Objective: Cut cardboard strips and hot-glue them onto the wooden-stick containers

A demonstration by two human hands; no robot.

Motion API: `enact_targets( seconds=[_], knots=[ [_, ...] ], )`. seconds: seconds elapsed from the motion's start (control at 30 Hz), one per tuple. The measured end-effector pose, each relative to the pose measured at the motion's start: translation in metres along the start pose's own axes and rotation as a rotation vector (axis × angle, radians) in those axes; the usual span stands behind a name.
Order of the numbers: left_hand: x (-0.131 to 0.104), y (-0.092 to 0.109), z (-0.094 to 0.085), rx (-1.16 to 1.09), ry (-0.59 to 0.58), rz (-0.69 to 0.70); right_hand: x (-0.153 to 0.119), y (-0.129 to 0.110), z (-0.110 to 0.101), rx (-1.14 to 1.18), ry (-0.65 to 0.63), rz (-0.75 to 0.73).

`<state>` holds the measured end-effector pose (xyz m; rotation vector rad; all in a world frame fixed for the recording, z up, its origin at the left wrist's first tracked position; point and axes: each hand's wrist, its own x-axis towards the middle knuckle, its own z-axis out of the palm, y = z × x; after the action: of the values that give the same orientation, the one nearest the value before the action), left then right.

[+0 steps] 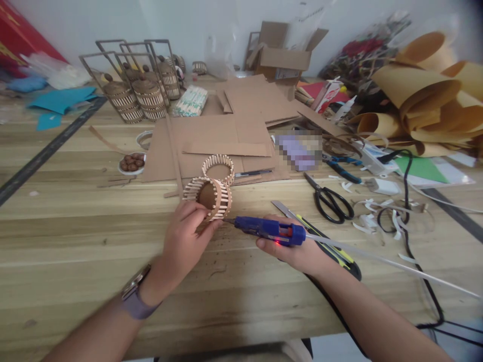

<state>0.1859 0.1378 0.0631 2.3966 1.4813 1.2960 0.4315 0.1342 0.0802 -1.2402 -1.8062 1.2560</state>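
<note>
My left hand [188,231] pinches the near rim of a small round basket [223,196] made of light sticks and brown cardboard strips, tilted so its open side shows. In my right hand [290,251] is a blue hot glue gun [260,227], its nozzle close to the basket's lower right edge by my left fingertips. A clear glue stick [377,262] trails out of the gun's back end, and a red light glows on its side. Just behind the basket sits a stick ring [218,168] on the cardboard.
Cardboard sheets [169,146] lie behind the baskets. Scissors [330,201], a utility knife [339,254] and blue-handled pliers [343,168] lie to the right, with a black cord [407,241]. A bowl of brown balls [132,163] and finished lantern-like baskets [149,95] stand left.
</note>
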Motion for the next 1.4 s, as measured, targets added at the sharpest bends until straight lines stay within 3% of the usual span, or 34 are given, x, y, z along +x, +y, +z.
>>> enact_targets(
  seconds=[1.4],
  knots=[
    [0.0003,0.0001,0.0011,0.022,0.022,0.081,-0.0001,-0.0015,-0.0015,-0.092,-0.001,-0.027]
  ],
)
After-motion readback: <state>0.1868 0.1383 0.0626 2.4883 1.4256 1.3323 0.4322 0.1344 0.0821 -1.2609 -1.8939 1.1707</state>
